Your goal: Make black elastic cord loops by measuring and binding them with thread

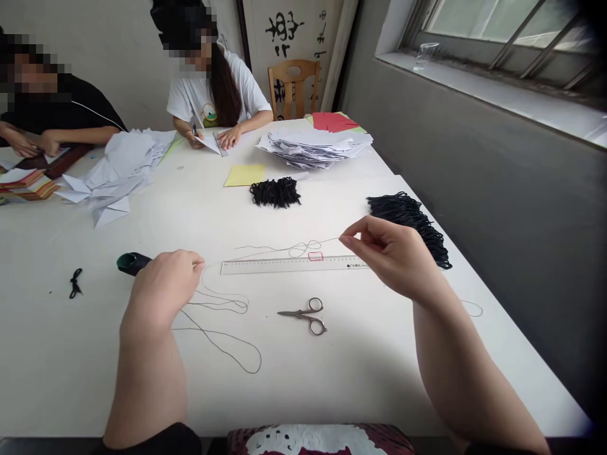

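Thumb and fingertips of my right hand (391, 253) pinch a thin dark thread (308, 246), which runs left in loose loops just above a clear ruler (284, 264). My left hand (164, 284) is also closed in a pinch, over the left end of the thread near the ruler's zero end. More thread loops (251, 366) trail on the table under that hand. A red marked box (315, 256) shows on the ruler. Small scissors (306, 313) lie closed between my hands, blades pointing left. A dark tube-shaped object (133, 263) sits partly hidden behind my left hand.
Black cord bundles (275, 192) lie ahead, and a larger cord pile (410, 221) is behind my right hand. A knotted cord (76, 283) lies left. Paper stacks (315, 148) stand farther back. Two people sit across the table; one holds a pen and a ruler.
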The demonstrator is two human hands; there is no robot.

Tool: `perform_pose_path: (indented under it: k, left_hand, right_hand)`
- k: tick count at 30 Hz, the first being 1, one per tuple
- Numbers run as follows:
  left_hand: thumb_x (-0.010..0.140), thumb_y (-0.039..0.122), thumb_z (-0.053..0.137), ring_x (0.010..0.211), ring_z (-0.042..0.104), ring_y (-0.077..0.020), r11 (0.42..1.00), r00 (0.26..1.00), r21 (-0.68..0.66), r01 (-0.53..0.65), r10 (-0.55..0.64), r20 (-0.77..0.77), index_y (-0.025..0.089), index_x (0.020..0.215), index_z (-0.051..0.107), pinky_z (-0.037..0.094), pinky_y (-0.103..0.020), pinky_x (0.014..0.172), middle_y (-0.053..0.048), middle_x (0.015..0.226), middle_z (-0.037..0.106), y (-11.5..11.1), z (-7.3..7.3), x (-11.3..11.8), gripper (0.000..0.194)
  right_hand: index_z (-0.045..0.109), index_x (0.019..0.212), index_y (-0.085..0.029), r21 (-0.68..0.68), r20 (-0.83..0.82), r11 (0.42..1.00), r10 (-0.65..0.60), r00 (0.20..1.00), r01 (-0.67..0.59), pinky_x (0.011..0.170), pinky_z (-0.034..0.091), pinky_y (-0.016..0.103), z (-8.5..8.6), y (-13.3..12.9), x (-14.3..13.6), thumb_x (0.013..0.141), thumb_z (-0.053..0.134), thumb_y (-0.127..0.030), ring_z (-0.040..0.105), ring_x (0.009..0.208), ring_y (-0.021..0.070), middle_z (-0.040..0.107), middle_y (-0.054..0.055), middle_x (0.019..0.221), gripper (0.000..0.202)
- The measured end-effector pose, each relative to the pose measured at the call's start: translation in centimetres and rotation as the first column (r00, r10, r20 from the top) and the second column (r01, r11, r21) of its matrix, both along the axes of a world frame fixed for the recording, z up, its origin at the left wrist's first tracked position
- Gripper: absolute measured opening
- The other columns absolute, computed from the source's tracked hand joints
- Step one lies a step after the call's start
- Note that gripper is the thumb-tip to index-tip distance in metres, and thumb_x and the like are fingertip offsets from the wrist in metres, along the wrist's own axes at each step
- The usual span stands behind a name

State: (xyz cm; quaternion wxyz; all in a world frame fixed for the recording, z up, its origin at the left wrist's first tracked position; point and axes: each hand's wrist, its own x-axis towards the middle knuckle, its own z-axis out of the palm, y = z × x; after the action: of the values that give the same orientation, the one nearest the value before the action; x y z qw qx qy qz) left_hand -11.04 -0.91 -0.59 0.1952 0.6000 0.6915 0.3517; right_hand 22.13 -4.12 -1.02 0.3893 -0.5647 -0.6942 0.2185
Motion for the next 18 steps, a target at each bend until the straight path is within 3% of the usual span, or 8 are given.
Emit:
perform_pose_path:
  k: [2, 4, 5, 6, 7, 9, 14, 18]
  left_hand:
    - [0.059, 0.019, 0.083, 0.044, 0.059, -0.0226, 0.961, 0.983, -0.207, 0.186, -0.183, 0.031, 0.025, 0.087, 0.079, 0.045, -0.031, 0.045, 0.001, 0.046, 0.061, -0.5, -0.2, 1.9, 0.029]
    - [0.067, 0.028, 0.082, 0.062, 0.069, -0.0242, 0.804, 0.863, -0.324, 0.499, -0.426, 0.272, 0.027, 0.116, 0.072, 0.052, -0.031, 0.054, -0.002, 0.066, 0.073, -1.4, -0.4, 4.9, 0.050]
    - [0.069, 0.031, 0.081, 0.070, 0.071, -0.0241, 0.724, 0.776, -0.311, 0.616, -0.493, 0.393, 0.025, 0.116, 0.072, 0.055, -0.031, 0.060, -0.004, 0.077, 0.075, -1.8, -0.5, 6.3, 0.049]
    - [0.069, 0.033, 0.081, 0.073, 0.072, -0.0238, 0.682, 0.716, -0.284, 0.674, -0.510, 0.477, 0.023, 0.108, 0.075, 0.057, -0.032, 0.064, -0.005, 0.080, 0.075, -2.1, -0.7, 7.4, 0.041]
    - [0.070, 0.035, 0.081, 0.073, 0.072, -0.0230, 0.669, 0.699, -0.287, 0.685, -0.492, 0.520, 0.022, 0.099, 0.077, 0.058, -0.031, 0.066, -0.006, 0.078, 0.075, -2.3, -0.8, 8.2, 0.032]
    - [0.071, 0.039, 0.080, 0.065, 0.071, -0.0209, 0.705, 0.732, -0.311, 0.637, -0.429, 0.529, 0.020, 0.081, 0.078, 0.059, -0.031, 0.064, -0.005, 0.068, 0.072, -2.3, -0.9, 8.6, 0.022]
    - [0.076, 0.044, 0.075, 0.056, 0.068, -0.0185, 0.817, 0.840, -0.288, 0.499, -0.375, 0.391, 0.018, 0.069, 0.072, 0.059, -0.029, 0.058, -0.005, 0.059, 0.068, -1.3, -0.1, 6.2, 0.027]
    - [0.080, 0.044, 0.070, 0.059, 0.068, -0.0188, 0.750, 0.853, -0.405, 0.522, -0.455, 0.256, 0.018, 0.077, 0.073, 0.057, -0.027, 0.055, -0.004, 0.062, 0.069, -1.4, 0.0, 6.0, 0.026]
  right_hand:
    - [0.066, 0.081, -0.018, -0.003, 0.029, 0.999, 0.048, 0.998, -0.048, 0.047, 0.025, 0.021, -0.7, -0.1, -1.2, 0.089, 0.061, -0.031, 0.031, 0.046, 0.0068, 0.038, -0.006, 0.052, 0.015]
    - [0.065, 0.080, -0.018, -0.018, 0.058, 0.981, 0.193, 0.979, -0.193, 0.050, 0.028, 0.020, -1.5, -0.4, -3.0, 0.088, 0.061, -0.026, 0.035, 0.048, 0.0067, 0.044, -0.005, 0.054, 0.012]
    - [0.064, 0.079, -0.018, -0.024, 0.063, 0.962, 0.272, 0.960, -0.271, 0.052, 0.030, 0.020, -1.8, -0.6, -3.8, 0.087, 0.061, -0.023, 0.037, 0.049, 0.0066, 0.047, -0.005, 0.056, 0.010]
    - [0.063, 0.078, -0.017, -0.029, 0.058, 0.944, 0.329, 0.942, -0.328, 0.053, 0.031, 0.020, -2.0, -0.7, -4.4, 0.087, 0.061, -0.021, 0.039, 0.051, 0.0065, 0.049, -0.004, 0.057, 0.010]
    - [0.062, 0.077, -0.017, -0.033, 0.046, 0.934, 0.357, 0.933, -0.356, 0.053, 0.031, 0.020, -2.1, -0.9, -4.8, 0.087, 0.060, -0.020, 0.039, 0.051, 0.0064, 0.049, -0.004, 0.058, 0.010]
    - [0.062, 0.078, -0.017, -0.050, -0.005, 0.939, 0.341, 0.940, -0.341, 0.052, 0.030, 0.020, -1.9, -0.9, -4.7, 0.088, 0.059, -0.020, 0.036, 0.049, 0.0061, 0.046, -0.006, 0.055, 0.011]
    - [0.067, 0.082, -0.016, -0.009, -0.140, 0.983, 0.179, 0.974, -0.182, 0.045, 0.021, 0.022, -1.0, -0.3, -2.6, 0.090, 0.062, -0.033, 0.024, 0.046, 0.0066, 0.027, -0.009, 0.048, 0.019]
    - [0.069, 0.079, -0.016, 0.036, -0.133, 0.987, 0.161, 0.978, -0.158, 0.045, 0.021, 0.022, -0.8, -0.2, -2.3, 0.087, 0.066, -0.033, 0.022, 0.046, 0.0065, 0.025, -0.009, 0.047, 0.019]
